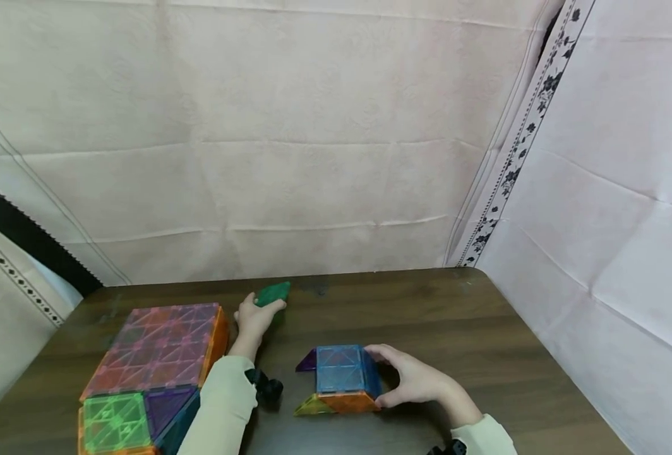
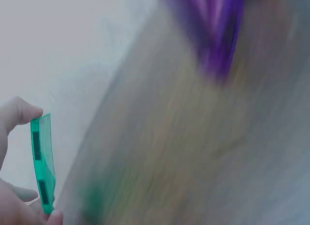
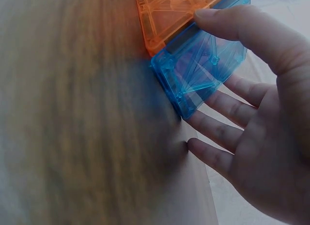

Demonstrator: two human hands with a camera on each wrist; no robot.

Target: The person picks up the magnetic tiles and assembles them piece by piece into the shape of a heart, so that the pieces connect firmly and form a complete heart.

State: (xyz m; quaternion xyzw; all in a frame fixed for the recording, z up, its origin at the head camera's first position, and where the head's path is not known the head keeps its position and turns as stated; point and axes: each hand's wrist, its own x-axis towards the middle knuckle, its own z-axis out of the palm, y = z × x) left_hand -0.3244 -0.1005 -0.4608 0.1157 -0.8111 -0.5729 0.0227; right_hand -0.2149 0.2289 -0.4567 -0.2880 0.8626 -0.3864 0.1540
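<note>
Near the table's far edge, my left hand (image 1: 253, 321) pinches a translucent green magnetic tile (image 1: 274, 294) between thumb and fingers. In the left wrist view that green tile (image 2: 43, 163) stands on edge, clear of the blurred table. My right hand (image 1: 418, 382) holds the right side of a small magnetic-tile block (image 1: 339, 370), blue on top with an orange front. Its thumb touches where the orange tile (image 3: 172, 14) meets the blue tile (image 3: 206, 65); the other fingers lie behind the blue one. A purple triangle tile (image 1: 307, 361) and a yellow-green triangle tile (image 1: 315, 406) project from the block's left.
Left of my left forearm stands a larger magnetic-tile structure (image 1: 160, 347) with pinkish-purple and orange panels. A lower part with a green square tile (image 1: 117, 422) and a purple triangle adjoins its front. White cloth (image 1: 324, 139) hangs behind the wooden table (image 1: 518, 354).
</note>
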